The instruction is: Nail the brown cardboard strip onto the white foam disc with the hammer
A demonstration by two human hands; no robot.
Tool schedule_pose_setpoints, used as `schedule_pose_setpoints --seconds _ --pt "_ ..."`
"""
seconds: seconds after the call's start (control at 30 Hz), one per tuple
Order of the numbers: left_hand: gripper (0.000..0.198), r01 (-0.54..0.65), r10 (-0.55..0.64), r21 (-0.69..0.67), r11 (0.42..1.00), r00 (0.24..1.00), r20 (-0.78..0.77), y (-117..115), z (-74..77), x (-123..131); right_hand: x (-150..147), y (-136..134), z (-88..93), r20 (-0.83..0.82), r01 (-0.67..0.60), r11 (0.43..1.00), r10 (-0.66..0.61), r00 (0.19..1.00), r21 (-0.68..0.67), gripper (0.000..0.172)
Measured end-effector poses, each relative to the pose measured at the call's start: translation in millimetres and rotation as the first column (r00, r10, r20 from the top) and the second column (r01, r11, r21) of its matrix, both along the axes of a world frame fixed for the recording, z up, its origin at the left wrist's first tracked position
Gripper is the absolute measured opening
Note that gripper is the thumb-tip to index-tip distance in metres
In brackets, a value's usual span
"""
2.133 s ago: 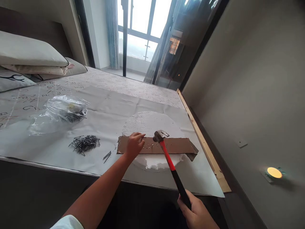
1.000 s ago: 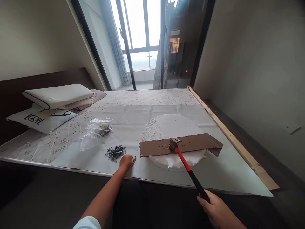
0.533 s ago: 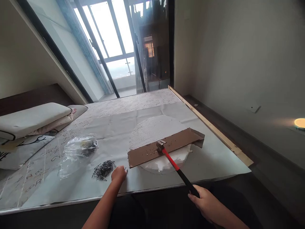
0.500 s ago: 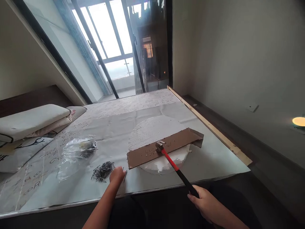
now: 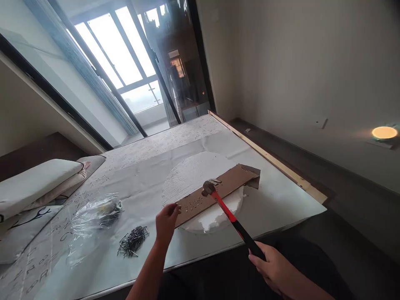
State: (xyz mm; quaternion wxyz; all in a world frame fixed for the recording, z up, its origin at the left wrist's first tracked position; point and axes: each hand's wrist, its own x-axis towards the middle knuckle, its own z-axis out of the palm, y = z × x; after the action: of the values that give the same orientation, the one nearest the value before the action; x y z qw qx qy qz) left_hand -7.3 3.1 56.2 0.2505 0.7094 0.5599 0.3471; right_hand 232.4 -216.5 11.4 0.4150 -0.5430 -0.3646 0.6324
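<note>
Two bare hands over a letter-printed mattress (image 5: 186, 131): right hand (image 5: 271, 266) wrapped around the black grip of a red-and-black claw hammer (image 5: 227, 211), steel head at the middle of a long, flat brown board (image 5: 235, 178), contact there impossible to tell; left hand (image 5: 166, 220) curled at the board's left end, thumb and forefinger near each other, anything between them too small to make out. Likeliest trouble, by judgement: a bruised fingertip from a swing straying left, or a rocking board from give in the soft layers below. Beneath the board, a round white foam-like slab (image 5: 200, 168), ragged at the near edge, on a smooth pale-grey sheet (image 5: 146, 171). To the left, a loose pile of dark metal nails (image 5: 133, 241), then a crumpled clear plastic bag (image 5: 93, 211) with dark contents. Farther out, white pillows (image 5: 39, 180) and, along the right side, a pale wooden beam (image 5: 269, 159). In the way of sight: hammer head across the board's middle, left hand over its near-left corner.
</note>
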Motion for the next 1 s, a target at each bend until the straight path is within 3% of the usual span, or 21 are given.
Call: schedule_pose_setpoints --seconds 0.13,0.27,0.43,0.63,0.8,1.0 --pt "0.02 0.074 -0.067 0.083 0.994 0.995 -0.079 8 -19.7 55 7 -1 -8.1 0.145 0.008 0.994 -0.024 0.989 0.111 0.036" --pt "0.016 0.122 -0.108 0.127 0.984 0.988 -0.109 16 -39.6 75 13 -1 -9.1 0.238 -0.027 0.985 -0.014 0.971 0.168 0.036" --pt "0.014 0.14 -0.11 0.147 0.979 0.974 -0.198 19 -53.3 80 16 -1 -4.5 0.251 -0.044 0.994 0.018 0.968 0.101 0.038" --pt "0.012 0.19 -0.145 0.201 0.961 0.965 -0.218 20 -59.1 81 10 -4 -7.9 0.217 0.064 0.996 -0.076 0.973 0.065 0.039" --pt "0.011 0.211 -0.166 0.23 0.95 0.966 -0.199 17 -64.8 83 7 -6 -10.9 0.184 0.001 1.0 0.0 0.983 -0.007 0.044" --pt "0.013 0.196 -0.156 0.251 0.948 0.973 -0.171 11 -69.1 81 12 -9 7.7 0.379 -0.019 0.999 0.029 0.925 -0.03 0.052"
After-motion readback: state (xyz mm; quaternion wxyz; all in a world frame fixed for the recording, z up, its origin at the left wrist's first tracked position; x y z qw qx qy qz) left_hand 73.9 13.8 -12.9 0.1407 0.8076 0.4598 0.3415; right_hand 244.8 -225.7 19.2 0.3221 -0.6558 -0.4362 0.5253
